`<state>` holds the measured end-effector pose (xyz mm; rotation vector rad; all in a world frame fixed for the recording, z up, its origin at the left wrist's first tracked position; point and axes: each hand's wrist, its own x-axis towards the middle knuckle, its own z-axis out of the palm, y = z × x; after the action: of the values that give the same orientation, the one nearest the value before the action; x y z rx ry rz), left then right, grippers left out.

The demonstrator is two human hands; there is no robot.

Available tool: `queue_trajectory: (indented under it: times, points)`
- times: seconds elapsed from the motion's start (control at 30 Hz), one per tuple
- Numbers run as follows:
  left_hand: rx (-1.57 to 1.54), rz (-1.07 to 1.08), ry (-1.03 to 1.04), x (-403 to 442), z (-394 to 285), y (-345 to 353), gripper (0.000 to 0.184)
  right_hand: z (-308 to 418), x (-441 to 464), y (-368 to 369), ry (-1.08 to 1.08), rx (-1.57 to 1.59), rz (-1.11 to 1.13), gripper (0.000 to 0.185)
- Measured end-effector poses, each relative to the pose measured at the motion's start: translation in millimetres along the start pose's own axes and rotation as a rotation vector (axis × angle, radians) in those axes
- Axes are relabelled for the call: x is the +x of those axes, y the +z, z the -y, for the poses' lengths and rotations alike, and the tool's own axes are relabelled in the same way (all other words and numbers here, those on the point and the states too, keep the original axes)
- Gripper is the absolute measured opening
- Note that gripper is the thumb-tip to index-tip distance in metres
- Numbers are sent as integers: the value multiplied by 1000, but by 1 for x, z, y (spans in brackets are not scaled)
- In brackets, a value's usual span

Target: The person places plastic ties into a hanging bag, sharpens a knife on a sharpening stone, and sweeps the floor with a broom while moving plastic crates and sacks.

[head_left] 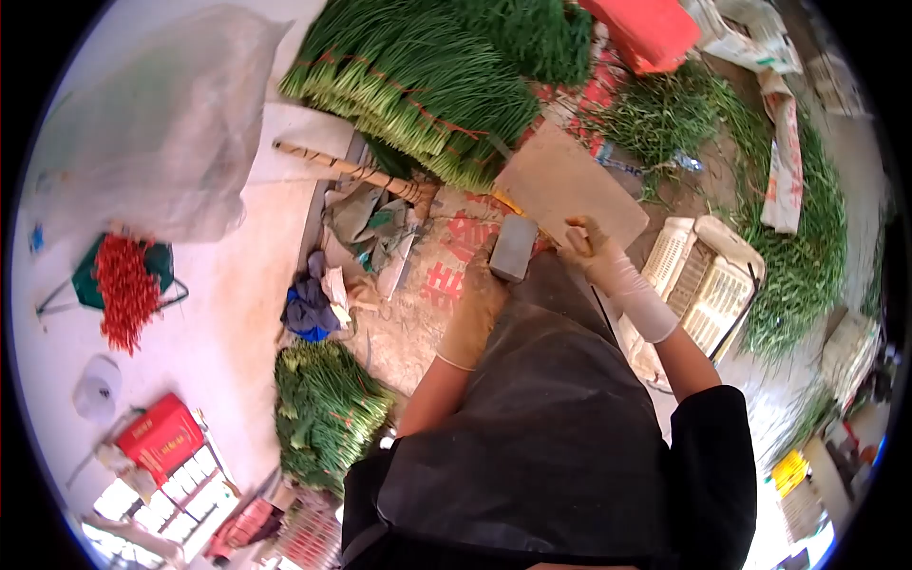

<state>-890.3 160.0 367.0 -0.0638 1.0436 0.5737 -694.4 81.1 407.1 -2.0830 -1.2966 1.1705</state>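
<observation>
My left hand [478, 309], in a pale translucent glove, is wrapped around a grey rectangular sharpening stone [514, 248] in front of the apron. To its right is my right hand [594, 255], gloved the same way, with its fingers curled at the near edge of a flat brown board [570, 185]. What those fingers hold, if anything, I cannot make out. A narrow yellow strip [509, 202] runs along the board's left edge, close to the stone. Beyond the board's left side lie long green vegetable stalks [418, 90] bundled with red ties.
A cream plastic crate [708, 275] stands right of my right arm, with loose green leaves [793, 275] beyond it. At left, a wooden-handled tool [351, 169] lies near crumpled cloths [313, 299]. Another green bundle [328, 413] sits lower left; red ties [128, 285] lie on a stool.
</observation>
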Motion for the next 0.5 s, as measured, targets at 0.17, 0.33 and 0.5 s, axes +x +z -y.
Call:
queue_trajectory:
  times: [0.17,0.33,0.5]
  points:
    - [-84,97,6,-19,-11,-30,36,25,15,-15,48,950,320,32]
    - [-178,2,6,-42,-14,-37,35,48,11,11,518,827,468,37]
    - [-442,130,29,-62,-15,-58,33,75,-17,60,451,551,868,43]
